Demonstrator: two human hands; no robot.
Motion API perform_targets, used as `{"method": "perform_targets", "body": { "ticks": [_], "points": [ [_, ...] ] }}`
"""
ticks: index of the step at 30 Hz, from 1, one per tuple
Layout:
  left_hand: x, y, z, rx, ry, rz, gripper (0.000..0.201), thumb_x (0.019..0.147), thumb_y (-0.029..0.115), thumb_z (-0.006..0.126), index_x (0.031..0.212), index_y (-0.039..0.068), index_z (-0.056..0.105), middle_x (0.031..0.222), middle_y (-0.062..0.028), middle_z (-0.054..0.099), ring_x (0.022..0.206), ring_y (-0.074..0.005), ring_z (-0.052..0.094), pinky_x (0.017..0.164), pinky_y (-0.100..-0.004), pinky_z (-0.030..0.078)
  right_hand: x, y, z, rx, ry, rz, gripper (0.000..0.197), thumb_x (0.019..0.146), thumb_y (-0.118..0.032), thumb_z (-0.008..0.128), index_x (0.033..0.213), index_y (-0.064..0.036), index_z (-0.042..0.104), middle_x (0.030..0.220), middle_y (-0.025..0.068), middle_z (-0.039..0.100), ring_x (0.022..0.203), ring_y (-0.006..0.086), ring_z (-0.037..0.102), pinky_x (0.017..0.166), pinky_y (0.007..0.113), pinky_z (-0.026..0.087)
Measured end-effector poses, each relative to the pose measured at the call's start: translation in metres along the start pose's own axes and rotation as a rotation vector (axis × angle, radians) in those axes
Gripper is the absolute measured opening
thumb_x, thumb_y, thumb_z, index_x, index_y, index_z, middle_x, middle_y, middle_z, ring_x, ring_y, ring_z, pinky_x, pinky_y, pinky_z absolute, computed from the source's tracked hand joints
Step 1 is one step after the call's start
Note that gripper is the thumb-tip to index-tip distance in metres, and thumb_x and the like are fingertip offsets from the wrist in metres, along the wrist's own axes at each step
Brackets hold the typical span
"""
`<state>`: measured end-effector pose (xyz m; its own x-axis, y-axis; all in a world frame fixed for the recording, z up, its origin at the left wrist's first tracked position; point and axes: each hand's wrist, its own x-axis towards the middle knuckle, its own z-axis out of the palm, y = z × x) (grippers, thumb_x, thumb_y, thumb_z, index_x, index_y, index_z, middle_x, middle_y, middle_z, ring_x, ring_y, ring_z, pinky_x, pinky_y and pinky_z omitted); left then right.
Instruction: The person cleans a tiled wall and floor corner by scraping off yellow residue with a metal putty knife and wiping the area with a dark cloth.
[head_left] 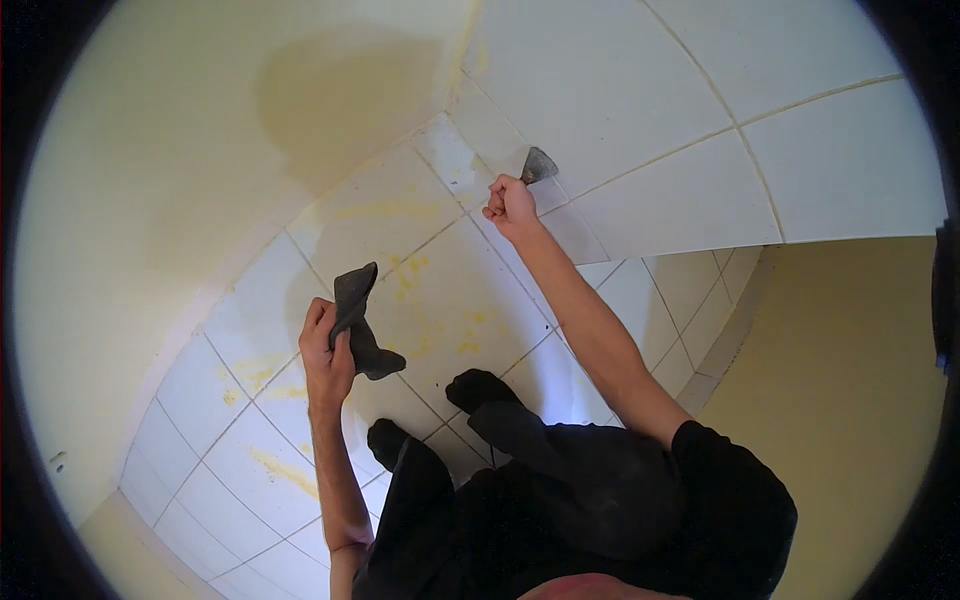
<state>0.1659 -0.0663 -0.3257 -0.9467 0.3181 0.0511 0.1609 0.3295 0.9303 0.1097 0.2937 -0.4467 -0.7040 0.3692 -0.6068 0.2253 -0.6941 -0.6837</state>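
Observation:
My right hand (513,208) is closed round the handle of a scraper (540,165) with a flared grey blade. The blade is held at the white tiled wall (640,130); whether it touches the tile I cannot tell. Lower and to the left, my left hand (326,345) grips a dark grey cloth (357,318), which hangs out above and below the fingers over the floor. Yellow smears (430,320) mark the white floor tiles (480,265) between the two hands.
A plain cream wall (200,120) rises on the left, with a shadow on it. My feet in black socks (480,388) stand on the tiles close to the smears. To the right, the tiled wall ends at an edge (700,250), beyond which floor tiles meet a yellowish surface (830,380).

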Motion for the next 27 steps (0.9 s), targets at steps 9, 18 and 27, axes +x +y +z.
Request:
{"method": "perform_targets", "body": {
  "ticks": [9,18,27],
  "points": [
    [-0.002,-0.004,-0.003,-0.021,-0.010,0.007,0.013,0.084,-0.005,0.047,0.093,-0.005,0.057,0.082,-0.0103,0.048,0.073,-0.0209,0.048,0.067,-0.0279,0.041,-0.002,0.012,-0.008,0.002,-0.015,0.166,0.027,0.069,-0.009,0.060,0.056,-0.0146,0.037,0.048,-0.0014,0.029,0.041,0.0141,0.025,0.052,0.036,0.034],
    [-0.009,-0.018,-0.011,-0.189,-0.075,-0.102,0.035,0.091,0.006,0.044,0.121,-0.006,0.058,0.106,-0.0112,0.065,0.097,-0.0179,0.057,0.089,-0.0302,0.044,0.007,-0.006,-0.012,-0.153,0.098,-0.069,0.028,0.070,-0.007,0.059,0.055,-0.0146,0.036,0.046,0.0002,0.031,0.037,0.0145,0.025,0.042,0.035,0.029],
    [-0.004,-0.006,-0.004,-0.230,0.004,-0.059,0.027,0.089,0.003,0.044,0.109,-0.005,0.061,0.090,-0.0090,0.064,0.083,-0.0157,0.055,0.077,-0.0279,0.045,0.004,-0.002,0.005,-0.044,0.073,-0.002,0.032,0.071,-0.008,0.056,0.055,-0.0169,0.030,0.047,-0.0008,0.022,0.041,0.0148,0.020,0.050,0.034,0.029]
  ]
}}
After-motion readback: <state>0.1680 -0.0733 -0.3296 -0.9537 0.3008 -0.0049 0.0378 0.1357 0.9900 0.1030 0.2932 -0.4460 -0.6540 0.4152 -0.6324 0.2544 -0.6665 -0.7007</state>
